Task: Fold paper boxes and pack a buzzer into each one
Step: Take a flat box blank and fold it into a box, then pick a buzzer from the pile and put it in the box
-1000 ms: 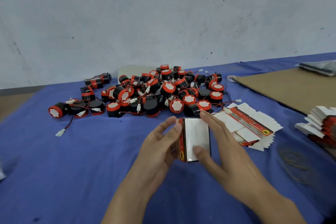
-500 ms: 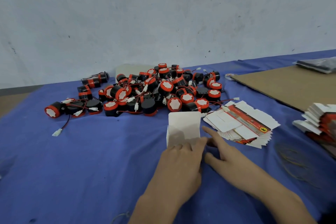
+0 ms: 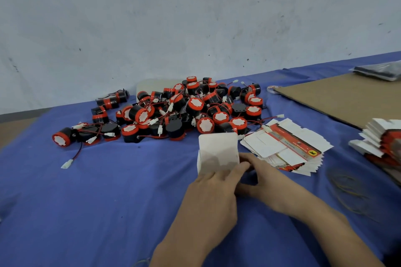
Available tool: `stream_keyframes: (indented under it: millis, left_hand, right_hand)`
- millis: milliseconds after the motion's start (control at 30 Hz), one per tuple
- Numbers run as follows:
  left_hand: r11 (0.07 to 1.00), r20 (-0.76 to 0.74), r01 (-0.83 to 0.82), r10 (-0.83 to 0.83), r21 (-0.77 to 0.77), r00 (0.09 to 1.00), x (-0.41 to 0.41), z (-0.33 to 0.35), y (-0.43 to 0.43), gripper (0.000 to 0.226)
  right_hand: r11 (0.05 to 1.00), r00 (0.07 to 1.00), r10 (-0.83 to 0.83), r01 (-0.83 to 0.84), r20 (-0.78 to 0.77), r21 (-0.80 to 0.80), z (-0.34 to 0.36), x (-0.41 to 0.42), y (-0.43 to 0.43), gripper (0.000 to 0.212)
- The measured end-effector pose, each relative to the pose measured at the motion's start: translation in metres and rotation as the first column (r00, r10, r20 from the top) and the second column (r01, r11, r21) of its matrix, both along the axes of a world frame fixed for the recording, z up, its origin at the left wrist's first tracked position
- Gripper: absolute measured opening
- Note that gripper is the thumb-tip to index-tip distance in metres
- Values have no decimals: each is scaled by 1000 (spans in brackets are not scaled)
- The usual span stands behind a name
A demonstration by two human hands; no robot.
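A partly folded paper box (image 3: 218, 151) lies on the blue cloth, its white flap standing upright toward the buzzers. My left hand (image 3: 213, 196) lies flat over the box's near part, fingers straight, pressing it down and hiding it. My right hand (image 3: 268, 181) rests beside it on the right, its extended fingers touching the box's right edge. Behind the box is a heap of several black-and-red buzzers (image 3: 184, 110) with red-black wires and white plugs. None of the buzzers is in a hand.
A fanned stack of flat box blanks (image 3: 286, 147) lies right of the box; another stack (image 3: 384, 143) sits at the far right edge. A brown cardboard sheet (image 3: 347, 97) and a dark bag (image 3: 379, 70) lie at the back right. Rubber bands (image 3: 347, 188) lie near my right forearm.
A second ago both hands held the box up between them. It has since come down onto the cloth, with the left hand pressing flat on it and the white flap upright.
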State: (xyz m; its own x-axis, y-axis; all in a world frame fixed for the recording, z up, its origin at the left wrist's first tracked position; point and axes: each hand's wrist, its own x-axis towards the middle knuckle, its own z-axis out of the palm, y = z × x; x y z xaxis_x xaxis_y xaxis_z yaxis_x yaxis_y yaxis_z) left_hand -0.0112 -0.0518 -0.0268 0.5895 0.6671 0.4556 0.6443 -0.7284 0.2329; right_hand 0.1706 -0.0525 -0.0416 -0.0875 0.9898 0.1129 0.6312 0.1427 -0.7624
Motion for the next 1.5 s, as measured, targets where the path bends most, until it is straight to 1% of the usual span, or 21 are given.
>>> stream_keyframes:
  millis: [67,133,200,267,367,533,600,733,833,933,1000,1033,1100,1167,1200,1233,1267,1300,1400,1433,1500]
  left_hand:
    - [1000,248,0,-7,27,969,-6,12,-6,53]
    - [999,491,-48,40,4,870,-9,24,4,41]
    - [990,603,-82,136,-116,786,-5,35,29,32]
    - [959,597,-121,254,-255,761,4,40,63,29]
    - [878,461,-202,409,-434,787,18,31,112,34]
    - [766,177,-319,486,-559,856,34,13,164,54]
    - [746,129,-320,475,-584,871,38,8,173,56]
    - [684,334,-177,544,-707,770,41,3,174,46]
    - [692,306,-172,510,-702,804,38,-1,171,49]
    - [716,362,-132,492,-685,792,33,-1,162,44]
    - [784,495,-136,505,-606,707,25,9,150,41]
    - [812,591,-128,513,-570,622,19,16,141,39]
    - [846,770,-48,505,-531,389,5,31,121,40]
    - [857,860,130,470,-498,198,-5,44,99,43]
    - [841,877,248,462,-481,132,-7,48,87,42]
    - [804,878,362,467,-472,107,-7,50,75,39]
    - [763,871,433,473,-480,132,-6,52,64,35]
    - [740,863,447,458,-503,213,-5,52,54,33]
    - [747,774,414,205,-519,599,-6,46,31,34]
    - [740,709,424,100,-521,698,-8,46,27,31]
    - [741,597,412,-17,-531,802,-15,46,26,27]
  right_hand:
    - [999,999,-35,36,-8,13,3,7,-2,61]
    - [997,997,-73,73,19,-12,6,13,-2,62]
    - [996,997,-80,81,17,-44,6,20,-2,73]
    - [994,997,-72,70,-22,-84,7,23,-4,87]
    - [987,991,-109,98,-83,-127,9,25,-5,116]
    - [982,973,-160,139,-167,-131,16,28,-1,112]
    - [981,967,-169,147,-190,-125,17,29,1,110]
    - [984,952,-176,161,-251,-79,18,30,5,96]
    - [975,932,-219,222,-289,-20,16,30,7,74]
    - [961,911,-245,274,-331,43,20,23,4,70]
    - [937,891,-270,330,-366,112,26,18,1,66]
    - [920,880,-281,361,-382,154,28,16,-2,63]
    - [881,869,-281,401,-406,249,36,10,-6,51]
    - [856,872,-237,396,-428,333,45,0,-11,38]
    - [848,876,-202,380,-437,369,50,-6,-13,35]
    - [843,881,-167,360,-442,400,55,-12,-14,33]
    - [844,888,-133,334,-441,419,58,-18,-15,32]
    - [853,895,-103,304,-435,424,61,-25,-14,33]
    - [891,919,-29,203,-394,407,63,-43,-10,46]
    - [901,928,-13,172,-371,398,63,-46,-9,47]
    - [917,945,-1,132,-326,378,63,-46,-7,45]
